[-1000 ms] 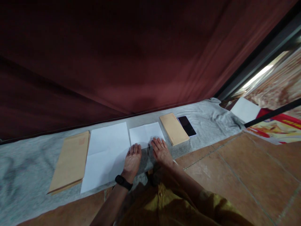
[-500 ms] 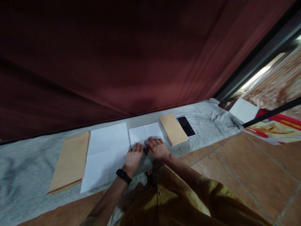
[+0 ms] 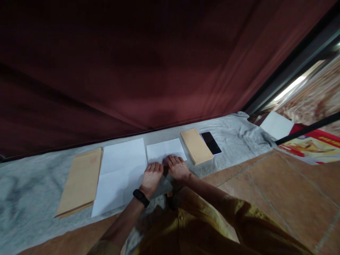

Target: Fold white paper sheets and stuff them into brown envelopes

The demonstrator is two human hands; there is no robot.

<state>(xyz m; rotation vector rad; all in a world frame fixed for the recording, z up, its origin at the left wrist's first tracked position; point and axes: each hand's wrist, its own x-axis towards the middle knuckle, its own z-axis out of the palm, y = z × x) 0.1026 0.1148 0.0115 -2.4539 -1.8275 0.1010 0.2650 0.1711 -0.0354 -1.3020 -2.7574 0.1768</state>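
Observation:
A small folded sheet of white paper (image 3: pixel 165 147) lies on the grey cloth in front of me, creases running across it. My left hand (image 3: pixel 152 177), a black band on its wrist, has curled fingers at the near left corner of that sheet. Close beside it, my right hand (image 3: pixel 179 170) rests on the near edge with its fingers bent together over the paper. Both hands look closed on this edge; the thumbs are hidden. To the left is a larger white sheet (image 3: pixel 122 170), spread flat with fold lines.
Brown envelopes (image 3: pixel 81 177) lie stacked at the far left. Another stack of brown envelopes (image 3: pixel 196 146) sits right of the folded paper, beside a phone (image 3: pixel 211 143). A dark red curtain (image 3: pixel 159 81) hangs behind the grey cloth (image 3: pixel 236 132). Tiled floor (image 3: pixel 265 191) shows at right.
The hands stay at the near edge of the small sheet; the right fingers appear slightly more bent and drawn in. The whole view has shifted slightly. Nothing else has visibly moved.

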